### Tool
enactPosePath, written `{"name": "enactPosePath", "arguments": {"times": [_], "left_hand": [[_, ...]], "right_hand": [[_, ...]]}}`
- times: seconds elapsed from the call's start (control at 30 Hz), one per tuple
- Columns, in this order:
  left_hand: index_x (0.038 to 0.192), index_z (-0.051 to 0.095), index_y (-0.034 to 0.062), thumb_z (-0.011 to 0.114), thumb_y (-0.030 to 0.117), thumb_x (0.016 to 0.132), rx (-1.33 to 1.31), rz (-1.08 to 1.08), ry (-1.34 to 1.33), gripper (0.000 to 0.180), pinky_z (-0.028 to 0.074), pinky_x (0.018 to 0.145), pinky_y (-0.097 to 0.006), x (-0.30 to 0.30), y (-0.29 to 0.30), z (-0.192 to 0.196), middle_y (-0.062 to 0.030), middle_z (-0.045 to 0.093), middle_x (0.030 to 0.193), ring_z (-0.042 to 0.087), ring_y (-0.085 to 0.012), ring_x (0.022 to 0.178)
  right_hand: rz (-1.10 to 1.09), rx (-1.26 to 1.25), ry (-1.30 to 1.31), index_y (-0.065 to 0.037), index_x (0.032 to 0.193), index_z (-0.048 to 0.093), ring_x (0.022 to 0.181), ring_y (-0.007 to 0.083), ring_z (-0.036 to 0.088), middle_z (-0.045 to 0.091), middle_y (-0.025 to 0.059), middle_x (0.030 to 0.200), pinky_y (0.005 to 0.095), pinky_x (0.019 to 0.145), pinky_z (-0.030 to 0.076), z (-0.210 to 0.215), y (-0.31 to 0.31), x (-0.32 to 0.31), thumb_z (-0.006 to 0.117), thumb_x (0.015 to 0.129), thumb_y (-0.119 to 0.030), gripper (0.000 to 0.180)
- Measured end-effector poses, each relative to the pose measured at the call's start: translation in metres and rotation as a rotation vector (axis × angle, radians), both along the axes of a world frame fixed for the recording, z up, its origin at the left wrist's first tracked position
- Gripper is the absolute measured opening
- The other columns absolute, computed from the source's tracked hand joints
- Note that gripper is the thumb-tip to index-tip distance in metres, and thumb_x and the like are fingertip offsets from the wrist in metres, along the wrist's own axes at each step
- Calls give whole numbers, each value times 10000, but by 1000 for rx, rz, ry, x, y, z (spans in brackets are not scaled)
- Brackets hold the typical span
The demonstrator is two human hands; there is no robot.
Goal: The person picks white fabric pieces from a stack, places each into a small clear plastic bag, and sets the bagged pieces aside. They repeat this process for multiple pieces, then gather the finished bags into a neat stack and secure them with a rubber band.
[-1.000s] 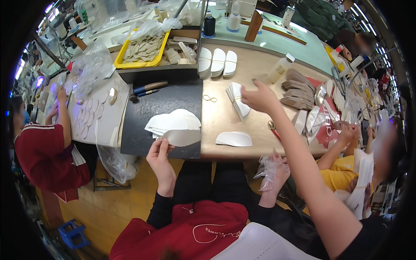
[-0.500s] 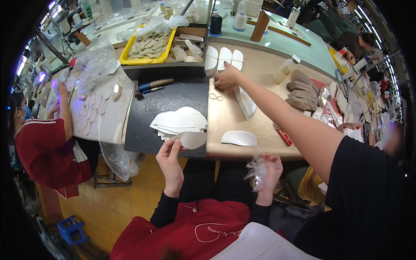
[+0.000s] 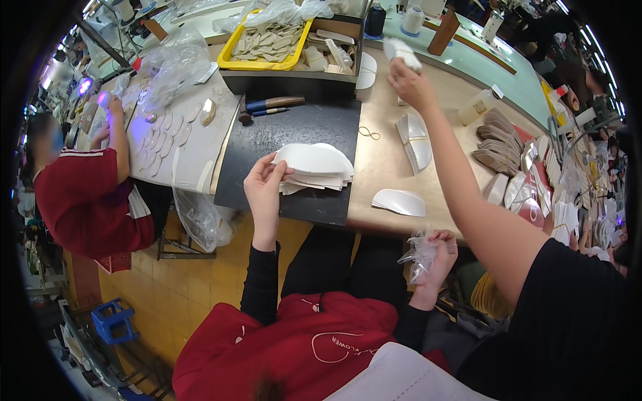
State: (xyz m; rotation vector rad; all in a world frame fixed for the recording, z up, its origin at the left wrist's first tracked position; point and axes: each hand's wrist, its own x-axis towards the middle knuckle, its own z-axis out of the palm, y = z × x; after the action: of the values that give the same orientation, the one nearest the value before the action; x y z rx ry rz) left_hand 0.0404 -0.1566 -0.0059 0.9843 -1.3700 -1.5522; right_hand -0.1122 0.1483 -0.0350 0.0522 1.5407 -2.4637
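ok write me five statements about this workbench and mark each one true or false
1. The person's right hand holds crumpled clear plastic. True.
2. A stool stands on the bench. False: the blue stool stands on the floor.
3. The person's left hand pinches the edge of a white piece at the pile on the black board. True.
4. The tray of small flat pieces is red. False: the yellow tray holds them.
5. A co-worker's hand holds a white bundle. True.

Yellow tiled floor (image 3: 157,287), blue plastic stool (image 3: 112,322), white strip lights (image 3: 600,60)
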Motion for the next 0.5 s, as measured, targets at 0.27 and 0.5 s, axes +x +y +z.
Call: {"name": "enactPosePath", "arguments": {"times": [0.27,0.5], "left_hand": [[1148,686,8,702,70,913,-595,190,-357,244,498,718,-333,-5,31,-8,-75,651,891,598,-187,784],[1124,675,-2,717,149,880,-711,-428,-432,290,521,844,-419,-82,114,-38,-177,653,1035,642,-351,950]], "right_hand": [[71,108,14,-32,950,590,764,120,549,612,54,874,262,728,488,1,-15,1,586,878,26,93],[369,326,-37,-10,1030,664,737,80,541,674,43,911,216,701,437,17,-19,12,621,958,-58,96]]}}
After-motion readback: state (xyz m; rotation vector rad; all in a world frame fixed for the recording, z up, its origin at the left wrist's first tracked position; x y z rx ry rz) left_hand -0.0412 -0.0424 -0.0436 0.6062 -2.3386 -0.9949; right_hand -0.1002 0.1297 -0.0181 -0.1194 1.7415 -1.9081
